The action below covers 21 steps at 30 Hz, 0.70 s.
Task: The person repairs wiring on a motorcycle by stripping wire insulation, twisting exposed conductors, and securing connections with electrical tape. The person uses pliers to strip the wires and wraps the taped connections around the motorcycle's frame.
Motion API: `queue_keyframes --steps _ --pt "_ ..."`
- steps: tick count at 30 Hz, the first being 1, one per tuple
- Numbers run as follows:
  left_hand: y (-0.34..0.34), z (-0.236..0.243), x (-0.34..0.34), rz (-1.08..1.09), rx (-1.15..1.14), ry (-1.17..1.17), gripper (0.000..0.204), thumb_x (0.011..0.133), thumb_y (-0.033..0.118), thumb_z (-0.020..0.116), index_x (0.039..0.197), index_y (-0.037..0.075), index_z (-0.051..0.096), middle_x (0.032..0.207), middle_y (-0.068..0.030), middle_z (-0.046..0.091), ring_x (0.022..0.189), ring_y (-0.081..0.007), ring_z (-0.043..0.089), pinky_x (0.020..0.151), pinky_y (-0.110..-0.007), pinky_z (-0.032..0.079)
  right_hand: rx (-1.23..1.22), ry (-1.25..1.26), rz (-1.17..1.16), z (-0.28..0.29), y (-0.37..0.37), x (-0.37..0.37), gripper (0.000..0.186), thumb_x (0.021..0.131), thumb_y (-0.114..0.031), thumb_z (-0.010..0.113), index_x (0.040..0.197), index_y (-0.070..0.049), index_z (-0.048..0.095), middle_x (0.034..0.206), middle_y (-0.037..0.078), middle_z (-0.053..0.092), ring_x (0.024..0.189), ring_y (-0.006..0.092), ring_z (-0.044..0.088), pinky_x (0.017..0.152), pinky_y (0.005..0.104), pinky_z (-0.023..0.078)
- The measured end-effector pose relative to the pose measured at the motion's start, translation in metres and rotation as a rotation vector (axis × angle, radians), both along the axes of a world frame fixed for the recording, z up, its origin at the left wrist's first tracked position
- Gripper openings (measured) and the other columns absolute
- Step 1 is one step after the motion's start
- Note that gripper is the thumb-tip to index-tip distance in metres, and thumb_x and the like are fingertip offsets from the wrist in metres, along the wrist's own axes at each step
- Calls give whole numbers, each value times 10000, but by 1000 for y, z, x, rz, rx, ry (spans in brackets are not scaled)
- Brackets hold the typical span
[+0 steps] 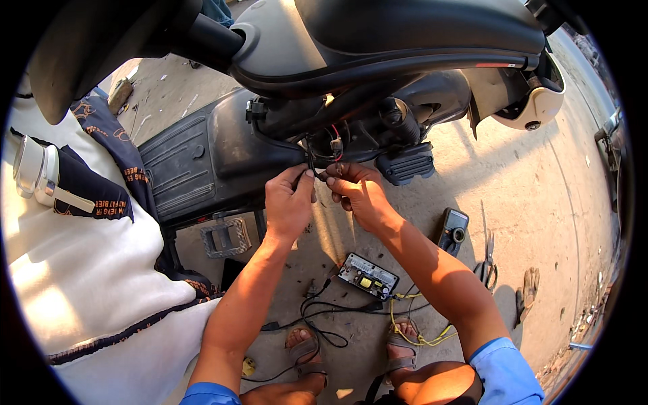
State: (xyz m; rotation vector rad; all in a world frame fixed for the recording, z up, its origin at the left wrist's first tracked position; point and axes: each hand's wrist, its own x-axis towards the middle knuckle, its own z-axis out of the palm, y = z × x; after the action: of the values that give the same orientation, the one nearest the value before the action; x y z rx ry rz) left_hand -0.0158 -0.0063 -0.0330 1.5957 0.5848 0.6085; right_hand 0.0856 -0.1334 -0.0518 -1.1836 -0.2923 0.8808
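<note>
Seat [418,34] closest, I had the left hand [286,206] and right hand [365,197], fingers [305,183] pinched on a black wire [311,160] below it, where, I judged, a hard tug could snap it.

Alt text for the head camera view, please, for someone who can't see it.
A bare left hand and bare right hand hold a thin black cable beside a dark grey plastic-bodied scooter. On tan concrete ground lie a rectangular open circuit board, black cords and a black handheld meter.
</note>
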Motion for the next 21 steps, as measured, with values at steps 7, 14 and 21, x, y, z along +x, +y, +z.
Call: queue_keyframes --steps 7,14,21 --pt "4 3 -2 -72 29 73 208 993 131 639 1019 -70 687 649 -6 578 532 -63 482 490 -242 374 59 125 -39 -2 -2 -4 161 939 -106 718 1083 -46 681 893 1 691 640 53 577 487 190 375" --pt "6 14 -8 -54 171 211 241 984 163 615 954 -65 690 595 -11 571 518 -64 466 479 -262 364 -153 -31 -142 15 -9 -15 134 948 -107 672 1044 -14 676 911 28 700 634 58 568 501 217 408" --pt "9 54 -8 -218 -713 81 171 996 156 600 879 35 631 609 31 485 455 -45 351 400 -206 262 17 -713 -208 43 -8 -29 201 905 -35 682 1102 2 689 965 43 693 671 48 556 573 223 451"
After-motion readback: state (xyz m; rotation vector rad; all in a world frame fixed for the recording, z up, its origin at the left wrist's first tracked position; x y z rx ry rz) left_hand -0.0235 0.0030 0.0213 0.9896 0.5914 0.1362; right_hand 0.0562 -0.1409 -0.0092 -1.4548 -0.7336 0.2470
